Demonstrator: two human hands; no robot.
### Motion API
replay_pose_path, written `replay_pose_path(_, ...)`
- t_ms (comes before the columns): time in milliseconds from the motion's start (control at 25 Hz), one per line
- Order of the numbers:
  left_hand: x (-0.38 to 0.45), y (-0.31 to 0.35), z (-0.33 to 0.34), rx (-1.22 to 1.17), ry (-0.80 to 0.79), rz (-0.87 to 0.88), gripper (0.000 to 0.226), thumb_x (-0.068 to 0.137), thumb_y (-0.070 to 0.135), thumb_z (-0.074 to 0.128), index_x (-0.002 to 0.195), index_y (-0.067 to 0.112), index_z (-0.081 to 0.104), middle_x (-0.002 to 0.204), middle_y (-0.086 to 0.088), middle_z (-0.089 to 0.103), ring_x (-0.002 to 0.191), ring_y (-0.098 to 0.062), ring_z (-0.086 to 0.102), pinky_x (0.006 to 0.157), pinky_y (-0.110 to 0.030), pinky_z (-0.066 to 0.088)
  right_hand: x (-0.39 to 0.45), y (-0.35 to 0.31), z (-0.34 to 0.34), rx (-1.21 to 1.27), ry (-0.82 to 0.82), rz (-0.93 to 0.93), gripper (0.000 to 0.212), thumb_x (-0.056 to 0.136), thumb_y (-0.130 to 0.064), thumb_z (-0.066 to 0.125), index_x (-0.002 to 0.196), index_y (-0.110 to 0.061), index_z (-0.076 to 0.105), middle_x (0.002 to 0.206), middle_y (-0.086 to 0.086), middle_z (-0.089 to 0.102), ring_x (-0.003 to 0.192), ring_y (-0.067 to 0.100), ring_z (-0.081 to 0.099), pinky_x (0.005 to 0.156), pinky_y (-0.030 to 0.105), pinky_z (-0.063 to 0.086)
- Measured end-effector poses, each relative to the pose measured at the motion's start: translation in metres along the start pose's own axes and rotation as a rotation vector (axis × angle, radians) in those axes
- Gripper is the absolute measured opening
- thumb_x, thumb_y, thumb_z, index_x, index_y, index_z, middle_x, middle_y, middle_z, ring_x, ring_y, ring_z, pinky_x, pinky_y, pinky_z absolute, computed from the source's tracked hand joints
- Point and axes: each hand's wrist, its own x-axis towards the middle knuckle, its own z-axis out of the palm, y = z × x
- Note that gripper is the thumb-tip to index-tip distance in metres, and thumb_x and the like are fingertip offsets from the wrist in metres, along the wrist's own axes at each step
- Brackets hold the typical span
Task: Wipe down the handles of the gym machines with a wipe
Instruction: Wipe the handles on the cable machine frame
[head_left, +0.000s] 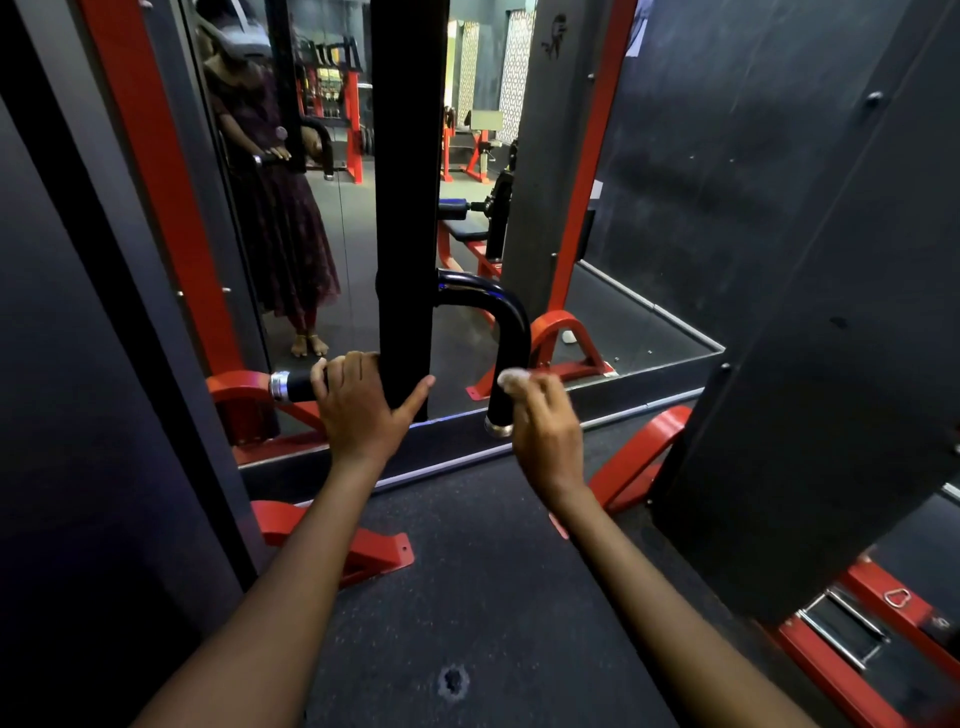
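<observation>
Wipe (514, 378), crumpled white, pressed by right hand (545, 426) against curved glossy handle (506, 332).

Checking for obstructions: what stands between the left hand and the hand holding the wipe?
In the head view, the black upright post stands between the left hand and the right hand.

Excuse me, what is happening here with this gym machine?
A person is cleaning a black gym machine that stands in front of a mirror. The right hand holds a white wipe against the curved handle, near its lower end. The left hand grips the straight handle on the other side of the black upright post.
</observation>
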Motion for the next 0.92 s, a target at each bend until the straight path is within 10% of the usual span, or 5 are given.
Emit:
replay_pose_path(320,-0.002,0.001,0.003,0.011,-0.003,-0.008,0.065,0.079,0.067,0.047,0.092,0.004,0.057,0.085,-0.015,0.058,0.086,-0.034,0.054,0.097,-0.048,0.031,-0.031,0.005,0.025,0.411,0.071,0.624,0.027,0.079,0.012,0.054,0.077,-0.015,0.053,0.078,-0.003,0.052,0.068,0.001,0.048,0.067,0.008,0.036)
replay_pose_path(520,-0.002,0.0,0.002,0.004,-0.009,-0.004,0.065,0.08,0.067,0.045,0.092,0.004,0.057,0.086,-0.015,0.059,0.087,-0.034,0.054,0.098,-0.048,0.031,-0.036,0.007,0.049,1.411,0.125,1.476,0.022,0.09,0.013,0.039,0.099,0.003,0.057,0.078,0.012,0.069,0.069,0.016,0.069,0.07,0.023,0.057)
replay_pose_path(800,-0.002,0.002,0.001,-0.001,-0.001,-0.005,0.066,0.08,0.067,0.045,0.094,0.004,0.056,0.086,-0.015,0.059,0.087,-0.034,0.054,0.097,-0.049,0.033,-0.02,0.005,0.019,1.653,0.143,1.683,0.028,0.093,0.011,0.028,0.086,0.01,0.055,0.065,0.025,0.066,0.055,0.031,0.067,0.057,0.031,0.056)
replay_pose_path(920,-0.002,0.002,0.001,0.0,-0.009,-0.005,0.066,0.079,0.067,0.046,0.095,0.004,0.055,0.086,-0.015,0.058,0.087,-0.034,0.054,0.097,-0.05,0.034,-0.018,-0.001,0.019,1.694,0.178,1.675,0.025,0.064,0.017,0.04,0.085,0.017,0.054,0.073,0.032,0.063,0.06,0.042,0.066,0.066,0.047,0.053)
